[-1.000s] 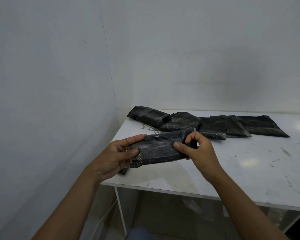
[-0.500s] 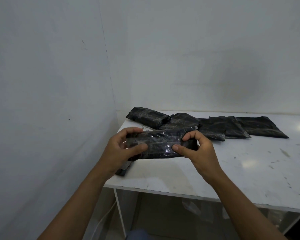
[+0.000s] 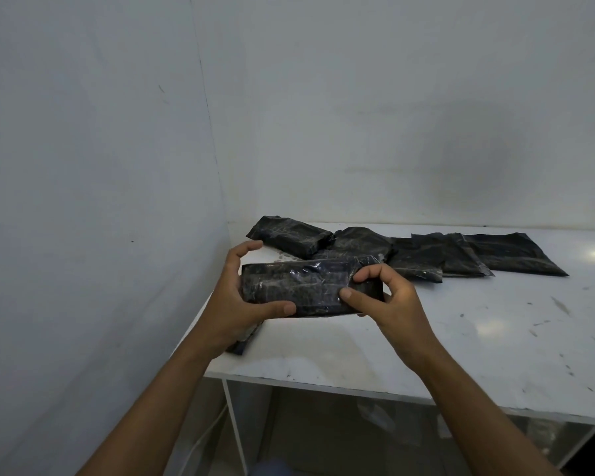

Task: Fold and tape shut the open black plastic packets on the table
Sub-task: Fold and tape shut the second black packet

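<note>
head view, both hands grip folded packet (image 3: pixel 306 290) above table (image 3: pixel 461 338)

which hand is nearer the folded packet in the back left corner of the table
Left. The left hand, fingers raised, almost reaches the back-left folded packet; the right hand pinches the held packet at its other end, farther off.
</note>
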